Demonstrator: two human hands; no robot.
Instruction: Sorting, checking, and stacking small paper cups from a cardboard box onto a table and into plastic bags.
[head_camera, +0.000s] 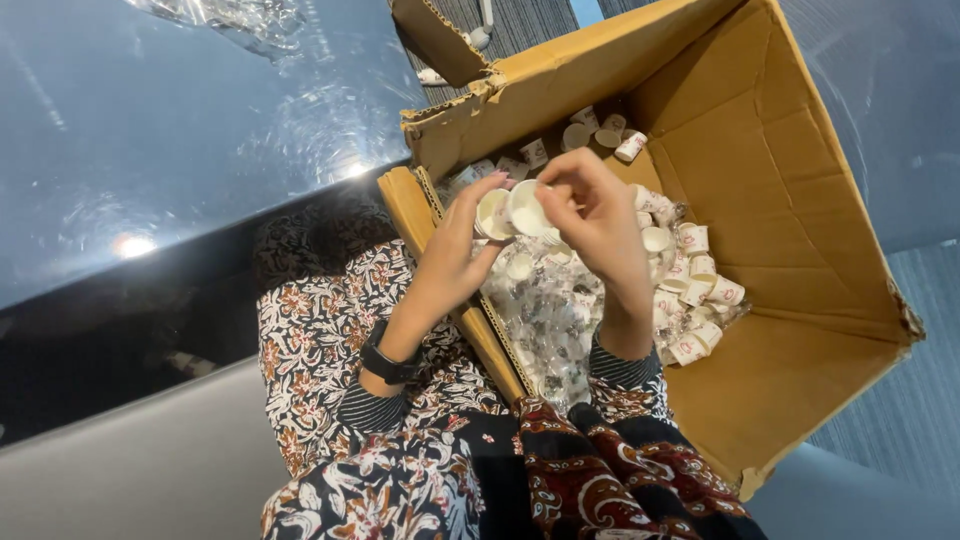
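My left hand (455, 255) holds a small white paper cup (491, 213) by its rim, above the near edge of an open cardboard box (800, 230). My right hand (598, 222) pinches a second small white cup (526, 208) right beside the first; the two cups touch mouth to mouth. A black band sits on my left wrist (385, 363). Below the hands, several small white cups with red print (695, 295) lie loose in the box, some on a clear plastic bag (545, 315).
The box rests on my lap, over floral patterned clothing (330, 330). A glossy dark table top (150, 130) runs along the left, with crumpled clear plastic (235, 20) at its far end. Grey carpet (900, 400) shows at the right.
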